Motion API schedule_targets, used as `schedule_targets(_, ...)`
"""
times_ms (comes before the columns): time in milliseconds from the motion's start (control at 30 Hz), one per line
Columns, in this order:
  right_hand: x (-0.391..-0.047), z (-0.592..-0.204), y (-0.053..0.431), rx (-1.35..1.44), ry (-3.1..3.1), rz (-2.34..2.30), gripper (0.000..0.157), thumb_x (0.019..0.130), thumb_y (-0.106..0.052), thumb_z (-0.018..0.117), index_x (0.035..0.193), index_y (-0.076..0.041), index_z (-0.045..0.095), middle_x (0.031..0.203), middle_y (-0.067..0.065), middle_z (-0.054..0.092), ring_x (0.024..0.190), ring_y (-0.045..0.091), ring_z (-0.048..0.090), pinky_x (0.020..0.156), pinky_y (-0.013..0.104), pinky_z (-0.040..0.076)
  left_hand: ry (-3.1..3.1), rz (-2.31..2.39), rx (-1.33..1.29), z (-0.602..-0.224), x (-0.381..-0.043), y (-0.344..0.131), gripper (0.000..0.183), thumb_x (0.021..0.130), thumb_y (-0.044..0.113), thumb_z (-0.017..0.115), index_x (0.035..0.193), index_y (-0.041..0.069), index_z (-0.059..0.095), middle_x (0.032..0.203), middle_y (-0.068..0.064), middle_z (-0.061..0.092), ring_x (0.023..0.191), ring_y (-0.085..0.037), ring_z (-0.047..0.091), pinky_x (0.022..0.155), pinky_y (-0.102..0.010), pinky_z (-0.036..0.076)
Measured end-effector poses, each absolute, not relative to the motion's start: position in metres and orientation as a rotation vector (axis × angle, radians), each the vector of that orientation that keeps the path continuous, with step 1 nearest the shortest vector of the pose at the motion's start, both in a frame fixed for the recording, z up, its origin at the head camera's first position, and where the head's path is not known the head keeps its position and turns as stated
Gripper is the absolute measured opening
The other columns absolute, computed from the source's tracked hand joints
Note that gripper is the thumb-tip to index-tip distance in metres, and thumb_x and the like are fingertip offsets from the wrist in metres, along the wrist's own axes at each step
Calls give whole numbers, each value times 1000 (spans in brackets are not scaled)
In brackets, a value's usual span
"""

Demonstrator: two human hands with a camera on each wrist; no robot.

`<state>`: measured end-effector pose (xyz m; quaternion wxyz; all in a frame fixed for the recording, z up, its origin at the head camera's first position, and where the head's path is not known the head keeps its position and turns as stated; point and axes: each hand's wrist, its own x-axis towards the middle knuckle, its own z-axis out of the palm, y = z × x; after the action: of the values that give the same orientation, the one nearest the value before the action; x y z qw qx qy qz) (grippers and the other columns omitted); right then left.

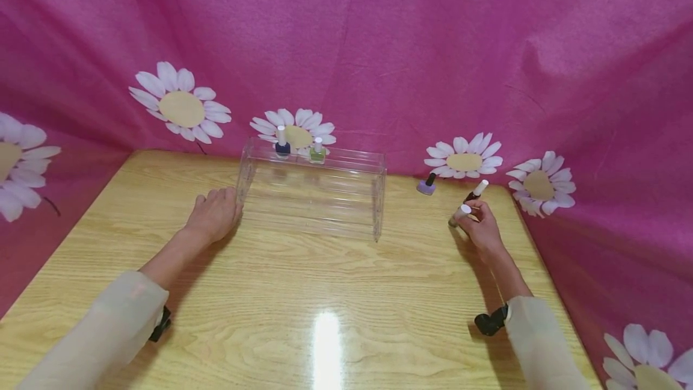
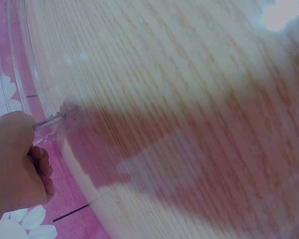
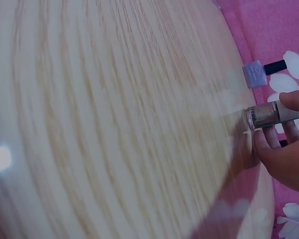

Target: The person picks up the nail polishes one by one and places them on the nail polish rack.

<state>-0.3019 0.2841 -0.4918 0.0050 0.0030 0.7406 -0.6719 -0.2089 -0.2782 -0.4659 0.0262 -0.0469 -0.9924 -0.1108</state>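
A clear tiered rack [image 1: 311,227] stands on the table. My left hand [image 1: 215,214] grips its left side edge, and the left wrist view shows the curled fingers [image 2: 46,172] by the clear plastic. On the rack's top tier are a dark blue nail polish bottle [image 1: 283,148] and a green one [image 1: 317,154], both white-capped. My right hand [image 1: 483,230] pinches the white cap of a brownish, glittery nail polish bottle [image 3: 265,114], whose base is close to the table. Just behind it is a dark nail polish bottle with a white cap [image 1: 480,187], partly hidden by the hand.
A lilac nail polish bottle with a black cap [image 1: 426,186] stands near the table's back edge, right of the rack. The wooden table [image 1: 260,312] meets a pink flowered cloth [image 1: 390,65] at the back and sides.
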Motion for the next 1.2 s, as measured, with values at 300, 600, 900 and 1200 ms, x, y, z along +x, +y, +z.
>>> schedule_targets(300,-302,-478,272,-20,2374,-2146,29,93,5,64,118,-1,49,96,-7,61,86,4,62,77,19,52,-3063,-329,-156,-464,-209,-278,24,104,19,43,103,-5,45,98,-25,58,94,-42,54,74,-51,37)
schedule_targets(600,-301,-433,240,-303,2300,-2252,28,92,10,63,111,-10,58,95,-8,65,90,7,60,79,19,51,-3064,-340,-161,-463,-208,-278,23,104,19,43,104,-5,44,101,-26,59,95,-42,53,74,-51,37)
schedule_targets(900,-313,-397,191,-489,2222,-2257,32,92,13,59,119,-3,57,102,-5,67,95,8,61,81,21,50,-3068,-340,-147,-466,-208,-279,24,104,19,43,105,-5,45,101,-25,59,97,-42,54,74,-52,37)
schedule_targets(1200,-324,-380,140,-502,2232,-2215,35,90,14,61,123,4,53,97,-8,66,96,11,60,82,23,51,-3081,-348,-146,-465,-208,-278,23,105,19,42,104,-4,45,101,-25,59,96,-42,54,75,-52,37)
